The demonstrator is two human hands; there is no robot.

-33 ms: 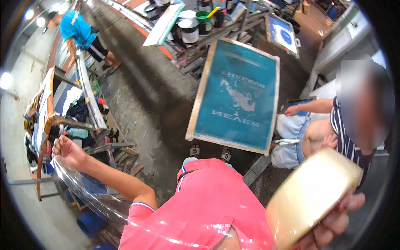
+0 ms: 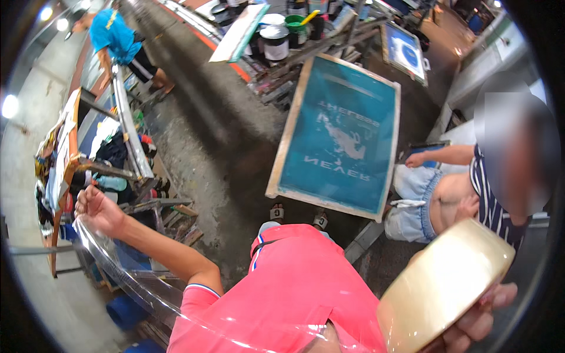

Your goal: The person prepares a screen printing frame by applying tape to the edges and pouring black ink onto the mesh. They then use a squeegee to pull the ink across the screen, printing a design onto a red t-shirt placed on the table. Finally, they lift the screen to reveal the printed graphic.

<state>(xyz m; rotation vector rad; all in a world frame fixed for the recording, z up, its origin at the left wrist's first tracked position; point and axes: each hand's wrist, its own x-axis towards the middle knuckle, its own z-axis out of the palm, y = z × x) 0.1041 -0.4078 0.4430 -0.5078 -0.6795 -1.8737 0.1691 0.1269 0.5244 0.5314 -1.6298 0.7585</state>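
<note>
A wide roll of clear packing tape (image 2: 444, 288) sits in my right hand (image 2: 479, 320), close to the camera at the lower right; my fingers wrap its edge. From it a clear strip of the tape (image 2: 144, 294) runs across in front of my pink shirt up to my left hand (image 2: 100, 213). That hand is raised at the left, its fingers closed on the strip's end. Beyond my feet stands a screen-printing frame (image 2: 338, 138) with a wooden border and teal mesh, touched by neither hand. Part of the right hand is hidden behind the roll.
A person in a striped top (image 2: 491, 182) is at the right, beside the frame. Another person in a blue shirt (image 2: 115, 38) bends over a rail at the far left. Paint tubs (image 2: 275, 42) crowd a rack at the back. A cluttered wooden bench (image 2: 67, 150) stands left.
The view has shifted slightly, so the surroundings sit a little farther right. Both hands keep their hold on the tape, with the strip still stretched between them.
</note>
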